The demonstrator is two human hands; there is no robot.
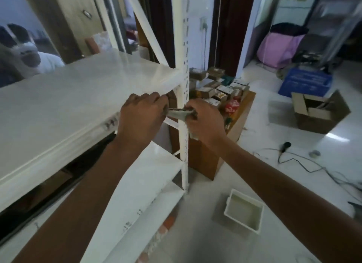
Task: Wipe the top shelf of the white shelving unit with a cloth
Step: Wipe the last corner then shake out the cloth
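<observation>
I saw both hands, left hand (142, 115) and right hand (205, 121), pinching the cloth (180, 113) with curled fingers beside the top shelf (78, 98).

White square tub (243, 210) on the floor at five o'clock, open side up. Wooden cabinet (215, 145) at three o'clock, just beside the white post, topped with small cardboard boxes (212, 86) and a red-labelled bottle (232, 106). Open cardboard box (321, 112) on the floor at two o'clock, a blue crate (305, 82) just behind it. Pink bundle (278, 47) at one o'clock. Black cable (305, 164) trailing across the floor at three o'clock, with a dark plug-like end (285, 146).
</observation>
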